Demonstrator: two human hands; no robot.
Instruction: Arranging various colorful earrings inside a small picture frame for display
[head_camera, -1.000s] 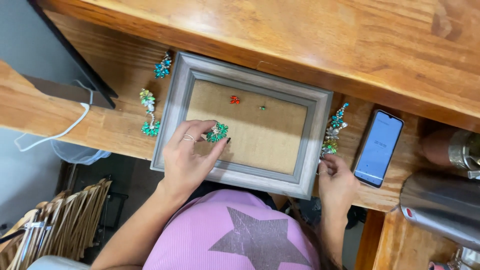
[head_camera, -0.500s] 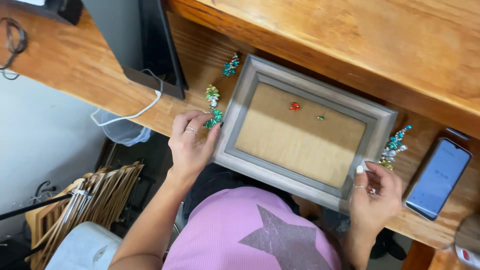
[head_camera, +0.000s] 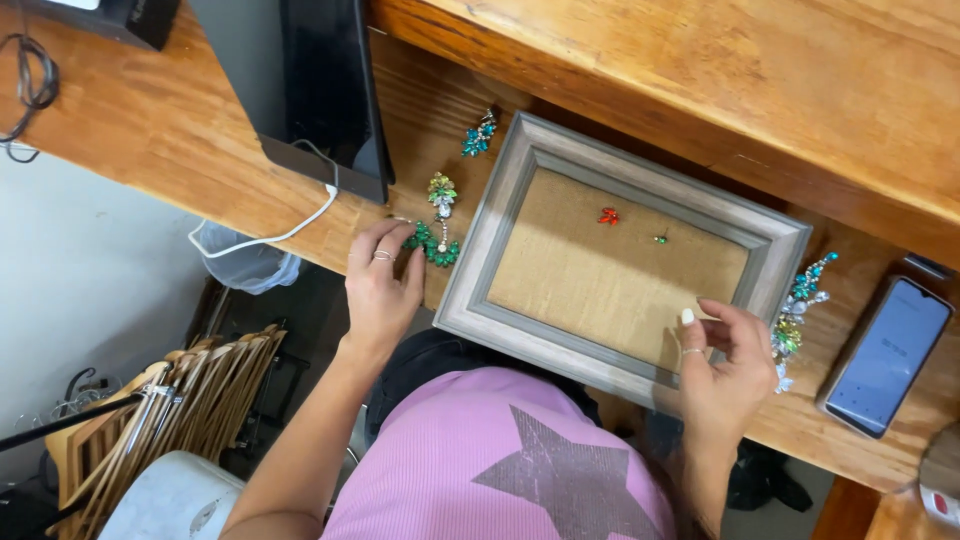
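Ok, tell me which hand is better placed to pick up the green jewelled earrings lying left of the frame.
Left. The left hand already has its fingertips on the green earrings beside the grey frame. The right hand is across the frame at its lower right corner, near the other jewelled pieces.

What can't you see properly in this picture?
Head view:
- Green earring: partly covered by the left hand.
- Right hand: its fingertips curl under, so whether they pinch anything is unclear.
- Tiny green stud in the frame: too small to tell its shape.
- Phone: screen blurred.
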